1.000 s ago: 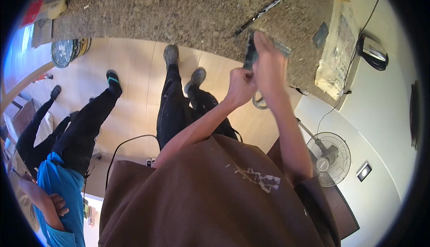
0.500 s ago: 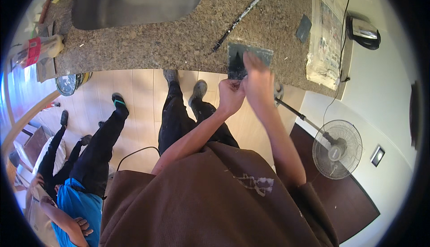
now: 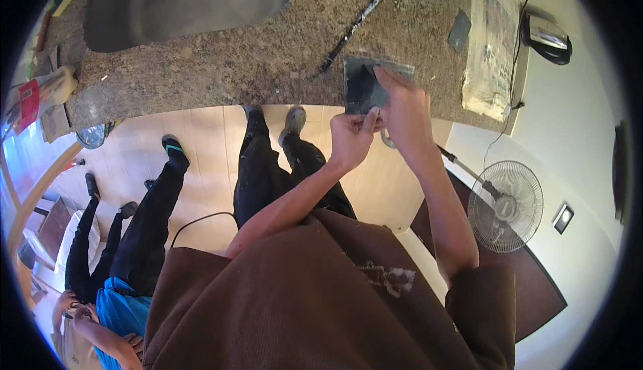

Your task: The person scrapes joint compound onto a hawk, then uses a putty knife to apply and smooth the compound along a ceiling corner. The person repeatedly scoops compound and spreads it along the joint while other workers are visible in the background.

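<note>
A dark, square sheet that looks like worn sandpaper (image 3: 362, 83), with pale dust at its rim, lies at the front edge of the granite counter. My left hand (image 3: 351, 139) pinches its near edge between thumb and fingers. Across the sheet's right side, my right hand (image 3: 408, 105) grips it, the index finger stretched over the top face and the other fingers curled beneath. Both hands nearly touch at the near edge. Just beyond the sheet rests a thin black stick with white paint smears (image 3: 362, 21).
A steel sink (image 3: 194, 8) is set into the counter (image 3: 268, 68). To the right are a small dark grey piece (image 3: 459, 31) and plaster-crusted newspaper (image 3: 492, 55). A bottle with a red label (image 3: 30, 105) stands left. A fan (image 3: 506, 206) is at right; people in dark trousers (image 3: 144, 222) are at left.
The view has shifted slightly. My right hand has moved from stroking over the sheet's middle to its right side, where it now grips. My left hand still pinches the near edge.
</note>
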The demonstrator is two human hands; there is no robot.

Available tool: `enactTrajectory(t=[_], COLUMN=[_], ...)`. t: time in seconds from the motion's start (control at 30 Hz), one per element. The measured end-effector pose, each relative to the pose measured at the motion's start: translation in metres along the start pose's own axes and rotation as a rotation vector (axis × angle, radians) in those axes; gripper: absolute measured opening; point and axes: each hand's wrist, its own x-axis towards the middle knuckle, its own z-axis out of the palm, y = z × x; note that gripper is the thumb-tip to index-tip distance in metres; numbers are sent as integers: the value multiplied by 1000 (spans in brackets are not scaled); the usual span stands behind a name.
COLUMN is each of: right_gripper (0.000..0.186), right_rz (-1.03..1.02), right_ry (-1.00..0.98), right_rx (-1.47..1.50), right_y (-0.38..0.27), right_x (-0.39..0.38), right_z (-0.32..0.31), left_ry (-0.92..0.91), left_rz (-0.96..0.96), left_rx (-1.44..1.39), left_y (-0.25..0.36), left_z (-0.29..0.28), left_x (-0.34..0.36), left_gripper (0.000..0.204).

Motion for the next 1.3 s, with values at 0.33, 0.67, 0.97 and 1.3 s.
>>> enactTrajectory(t=[0.33,0.67,0.97,1.3], right_gripper=[62,56,54,46], right_rz=[-23,6,15,180], right_ry=[73,94,136,157], right_rx=[32,-29,-27,5], right_y=[4,0,12,14], right_x=[0,-10,-11,-15], right_z=[7,10,11,12], left_ry=[-2,-13,13,38], left_rz=[-47,-18,-24,-25], left_rx=[-89,69,15,-64], left_y=[1,3,4,0], left_z=[4,1,7,12], left_x=[-8,-2,-4,-5], left_gripper=[29,27,31,32])
